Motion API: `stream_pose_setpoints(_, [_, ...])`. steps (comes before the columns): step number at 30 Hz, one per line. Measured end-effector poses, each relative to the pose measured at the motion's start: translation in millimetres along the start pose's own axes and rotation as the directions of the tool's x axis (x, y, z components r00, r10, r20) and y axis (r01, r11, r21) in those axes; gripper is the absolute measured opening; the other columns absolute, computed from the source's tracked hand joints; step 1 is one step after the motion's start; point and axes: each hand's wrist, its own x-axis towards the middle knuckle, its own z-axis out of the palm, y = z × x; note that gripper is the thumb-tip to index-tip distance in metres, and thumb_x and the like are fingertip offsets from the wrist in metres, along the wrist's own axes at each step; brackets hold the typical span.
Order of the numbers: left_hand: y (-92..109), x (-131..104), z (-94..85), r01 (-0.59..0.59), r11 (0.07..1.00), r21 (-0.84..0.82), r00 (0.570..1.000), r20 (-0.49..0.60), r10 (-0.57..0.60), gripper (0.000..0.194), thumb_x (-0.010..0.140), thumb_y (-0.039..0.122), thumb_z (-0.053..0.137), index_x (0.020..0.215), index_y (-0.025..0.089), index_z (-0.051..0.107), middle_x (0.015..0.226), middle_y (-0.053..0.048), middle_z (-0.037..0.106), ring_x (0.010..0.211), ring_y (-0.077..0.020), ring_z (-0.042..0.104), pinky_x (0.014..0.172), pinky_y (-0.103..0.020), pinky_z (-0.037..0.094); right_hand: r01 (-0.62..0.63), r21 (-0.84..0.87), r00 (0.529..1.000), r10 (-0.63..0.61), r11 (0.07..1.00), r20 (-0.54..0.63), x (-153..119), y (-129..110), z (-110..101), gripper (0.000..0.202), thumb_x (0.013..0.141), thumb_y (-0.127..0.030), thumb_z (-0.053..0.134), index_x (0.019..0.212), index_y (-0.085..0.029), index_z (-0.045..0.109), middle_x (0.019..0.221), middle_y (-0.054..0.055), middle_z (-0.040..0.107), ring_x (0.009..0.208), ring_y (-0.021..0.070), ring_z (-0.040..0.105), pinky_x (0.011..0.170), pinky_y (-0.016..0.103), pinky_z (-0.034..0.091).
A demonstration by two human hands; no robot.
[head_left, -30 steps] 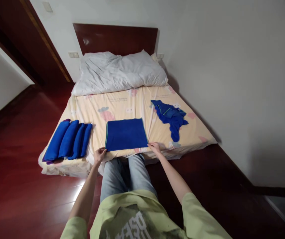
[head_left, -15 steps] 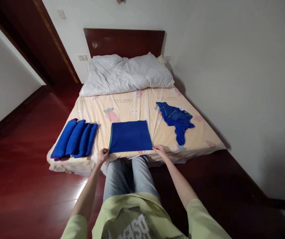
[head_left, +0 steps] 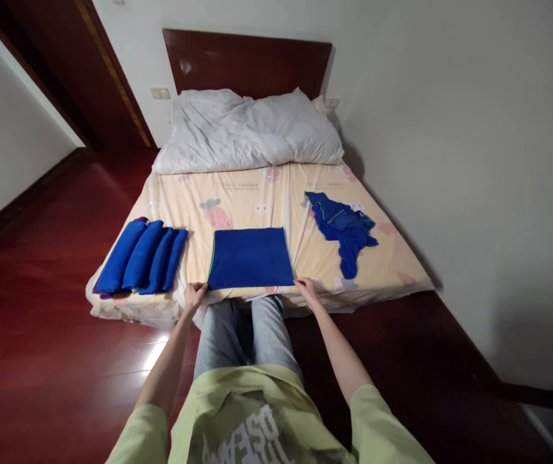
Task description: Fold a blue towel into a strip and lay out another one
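Room: bedroom with plain white walls (head_left: 450, 129), dark reddish wood floor (head_left: 39, 361) and a dark wood door frame off in the far left corner.
Bed: low mattress (head_left: 267, 193) with a pale yellow cartoon-print sheet, pushed up against a dark wood headboard (head_left: 247, 61); the right side runs close to the wall.
Pillow: big crumpled white pillow (head_left: 247, 132) lying across the head end, pretty much the full width of the bed.
Person: standing at the foot of the bed in a light green tee and blue jeans (head_left: 242, 335), both arms stretched down to the mattress edge.
Flat towel: blue folded towel (head_left: 251, 258), a neat rectangle with a thin green trim, lying flat at the foot edge, dead centre between the two hands.
Rolled towels: row of blue rolled towels (head_left: 144, 256), side by side and touching, on the left part of the bed, just beside the flat one but not touching it.
Loose cloth: crumpled blue cloth (head_left: 341, 229) on the right half of the sheet, well apart from the flat towel.
Left hand: left hand (head_left: 194, 295) sits at the near left corner of the flat towel, fingers curled in and pinching that corner.
Right hand: right hand (head_left: 307, 290) is at the near right corner, fingers bent down onto the edge; can't really tell if it's gripping or just pressing.
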Motion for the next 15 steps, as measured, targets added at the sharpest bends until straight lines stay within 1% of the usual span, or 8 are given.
stream_pose_setpoints(2, [1, 0, 0.8, 0.0, 1.0, 0.004, 1.0, 0.016, 0.0, 0.034, 0.085, 0.034, 0.055, 0.094, 0.013, 0.08, 0.095, -0.013, 0.078, 0.093, -0.0257, 0.072, 0.079, -0.028, 0.051, 0.0, -0.008, 1.0, 0.0, 1.0, 0.012, 1, 1, -1, 0.041, 0.068, -0.059, 0.066, 0.073, -0.019, 0.072, 0.086, 0.011, 0.077, 0.087, 0.0281, 0.069, 0.083, 0.039, 0.052])
stream_pose_setpoints(4, [4, 3, 2.0, -0.004, 1.0, 0.014, 0.999, 0.04, 0.004, 0.032, 0.084, 0.032, 0.056, 0.089, 0.013, 0.08, 0.089, -0.012, 0.078, 0.09, -0.025, 0.072, 0.076, -0.027, 0.049, -0.001, -0.013, 1.0, 0.002, 1.0, 0.028, 2, 3, -1, 0.042, 0.067, -0.06, 0.065, 0.073, -0.019, 0.072, 0.086, 0.011, 0.077, 0.088, 0.0281, 0.069, 0.083, 0.038, 0.052])
stream_pose_setpoints(7, [10, 12, 2.8, -0.011, 1.0, 0.029, 0.998, 0.069, 0.009, 0.031, 0.085, 0.033, 0.057, 0.082, 0.012, 0.08, 0.083, -0.012, 0.077, 0.086, -0.0238, 0.071, 0.072, -0.025, 0.046, 0.01, -0.024, 0.999, -0.009, 1.0, 0.045, 2, 8, 0, 0.049, 0.068, -0.066, 0.063, 0.076, -0.018, 0.073, 0.087, 0.012, 0.077, 0.086, 0.0274, 0.068, 0.081, 0.038, 0.051])
stream_pose_setpoints(12, [26, 40, 0.7, -0.001, 1.0, 0.015, 0.998, 0.066, 0.0, 0.04, 0.091, 0.044, 0.056, 0.093, 0.012, 0.08, 0.087, -0.011, 0.077, 0.088, -0.0219, 0.071, 0.069, -0.024, 0.044, 0.07, -0.05, 0.997, -0.068, 0.996, 0.048, 1, 15, 4, 0.058, 0.07, -0.073, 0.061, 0.074, -0.017, 0.072, 0.081, 0.012, 0.075, 0.079, 0.0265, 0.065, 0.078, 0.037, 0.05])
stream_pose_setpoints(15, [34, 54, -0.3, -0.007, 1.0, 0.007, 0.998, 0.06, 0.006, 0.04, 0.092, 0.045, 0.057, 0.095, 0.012, 0.08, 0.088, -0.011, 0.077, 0.087, -0.0216, 0.071, 0.068, -0.023, 0.044, 0.094, -0.051, 0.995, -0.092, 0.994, 0.04, 0, 17, 5, 0.058, 0.07, -0.074, 0.061, 0.074, -0.016, 0.072, 0.081, 0.012, 0.074, 0.078, 0.0265, 0.064, 0.077, 0.038, 0.049])
